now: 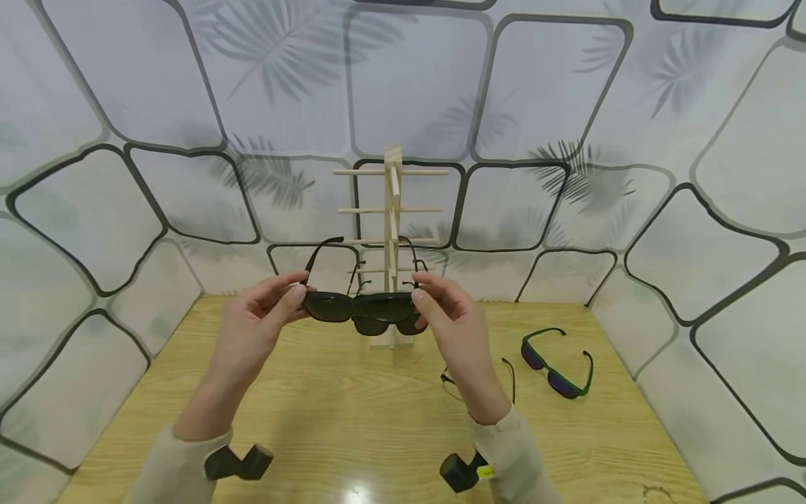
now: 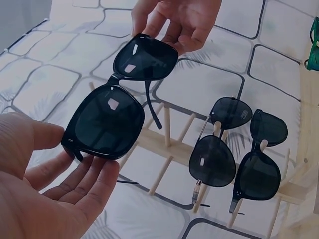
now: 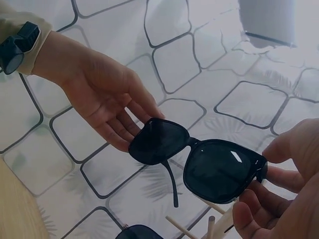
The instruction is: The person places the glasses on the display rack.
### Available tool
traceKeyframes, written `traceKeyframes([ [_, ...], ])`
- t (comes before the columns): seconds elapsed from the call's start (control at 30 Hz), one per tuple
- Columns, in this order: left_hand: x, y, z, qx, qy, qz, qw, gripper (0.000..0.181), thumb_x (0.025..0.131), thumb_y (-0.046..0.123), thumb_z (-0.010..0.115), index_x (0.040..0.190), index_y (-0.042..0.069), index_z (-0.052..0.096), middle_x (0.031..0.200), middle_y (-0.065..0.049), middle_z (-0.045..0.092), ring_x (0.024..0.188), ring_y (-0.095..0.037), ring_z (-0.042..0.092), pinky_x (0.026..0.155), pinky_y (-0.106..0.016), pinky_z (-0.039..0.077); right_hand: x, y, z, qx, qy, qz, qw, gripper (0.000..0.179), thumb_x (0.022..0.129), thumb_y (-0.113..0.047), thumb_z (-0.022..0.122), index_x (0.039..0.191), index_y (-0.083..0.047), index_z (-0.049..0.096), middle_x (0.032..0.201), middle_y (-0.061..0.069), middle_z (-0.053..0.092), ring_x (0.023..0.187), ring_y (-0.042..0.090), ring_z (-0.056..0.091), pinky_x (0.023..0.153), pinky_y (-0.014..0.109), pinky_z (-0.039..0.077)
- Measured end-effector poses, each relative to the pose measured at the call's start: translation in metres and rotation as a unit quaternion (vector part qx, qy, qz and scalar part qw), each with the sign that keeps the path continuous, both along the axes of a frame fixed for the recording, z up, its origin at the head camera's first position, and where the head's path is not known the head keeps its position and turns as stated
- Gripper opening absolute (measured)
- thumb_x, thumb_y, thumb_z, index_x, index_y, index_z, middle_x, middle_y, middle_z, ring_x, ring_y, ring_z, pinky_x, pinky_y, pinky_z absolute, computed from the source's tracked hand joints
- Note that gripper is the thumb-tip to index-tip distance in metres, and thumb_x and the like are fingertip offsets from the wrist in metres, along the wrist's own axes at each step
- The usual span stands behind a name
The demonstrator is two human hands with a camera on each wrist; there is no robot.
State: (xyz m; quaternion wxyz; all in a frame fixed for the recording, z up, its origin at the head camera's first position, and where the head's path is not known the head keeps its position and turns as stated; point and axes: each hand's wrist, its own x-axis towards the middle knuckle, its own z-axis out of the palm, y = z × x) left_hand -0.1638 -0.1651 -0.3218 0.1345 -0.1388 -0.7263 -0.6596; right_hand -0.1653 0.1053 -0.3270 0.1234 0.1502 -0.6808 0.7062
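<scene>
A pair of black sunglasses (image 1: 327,306) is held up by both hands, its dark lenses facing me and its temples pointing away. My left hand (image 1: 258,318) pinches the left hinge end between thumb and fingers. At the other end, my right hand (image 1: 456,325) grips the right hinge in the same way. Behind the glasses stands a wooden display rack (image 1: 393,196) with crosswise pegs. Its lower pegs carry aviator-style sunglasses (image 2: 212,162) and dark-lensed sunglasses (image 2: 258,177), seen in the left wrist view. In the head view the held pair partly hides them.
Green-framed sunglasses (image 1: 554,371) with purple lenses lie on the wooden table (image 1: 340,420) at the right. Thin-framed glasses (image 1: 513,381) sit partly hidden behind my right wrist. Patterned cloth walls (image 1: 415,91) enclose the table at the back and sides.
</scene>
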Motion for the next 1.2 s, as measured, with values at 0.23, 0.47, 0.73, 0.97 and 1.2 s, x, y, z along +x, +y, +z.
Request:
traceKeyframes([
  [0.23,-0.009,0.01,0.001,0.0,0.005,-0.02,0.9998,0.038,0.099,0.019,0.063,0.134,0.004,0.062,0.107,-0.001,0.069,0.091,-0.014,0.071,0.086,-0.03,0.058,-0.008,0.011,0.001,-0.022,-0.005,-0.014,0.9996,0.031,0.099,-0.023,0.065,0.127,-0.01,0.067,0.097,0.011,0.061,0.082,0.025,0.058,0.072,0.038,0.057],
  [0.47,-0.018,0.02,0.002,0.001,-0.003,-0.014,0.9999,0.038,0.099,0.021,0.063,0.134,0.005,0.062,0.105,0.002,0.07,0.09,-0.013,0.071,0.085,-0.03,0.058,-0.016,0.017,0.0,-0.015,-0.015,-0.037,0.9991,0.029,0.098,-0.029,0.066,0.124,-0.018,0.069,0.099,0.009,0.062,0.087,0.024,0.06,0.073,0.039,0.057],
  [0.73,-0.025,0.025,0.0,-0.011,-0.016,-0.01,0.9998,0.038,0.099,0.025,0.064,0.133,0.009,0.063,0.105,0.001,0.069,0.091,-0.012,0.07,0.087,-0.03,0.058,-0.026,0.023,-0.004,-0.001,-0.023,-0.036,0.9991,0.037,0.098,-0.026,0.066,0.132,-0.012,0.064,0.111,0.008,0.064,0.087,0.019,0.06,0.071,0.032,0.057],
  [0.97,-0.033,0.029,0.001,-0.025,-0.014,-0.005,0.9996,0.037,0.099,0.026,0.064,0.132,0.009,0.064,0.104,-0.001,0.069,0.088,-0.012,0.071,0.085,-0.03,0.058,-0.032,0.025,-0.003,0.002,-0.017,-0.048,0.9987,0.032,0.097,-0.024,0.067,0.129,-0.019,0.067,0.111,0.006,0.064,0.083,0.019,0.06,0.07,0.032,0.057],
  [1.2,-0.041,0.032,0.001,-0.041,-0.003,0.001,0.9991,0.036,0.099,0.028,0.065,0.131,0.012,0.066,0.113,-0.013,0.07,0.085,-0.016,0.073,0.083,-0.028,0.059,-0.039,0.027,-0.004,0.01,-0.003,-0.061,0.9981,0.035,0.098,-0.02,0.066,0.132,-0.011,0.064,0.106,0.003,0.065,0.081,0.017,0.06,0.068,0.03,0.056],
])
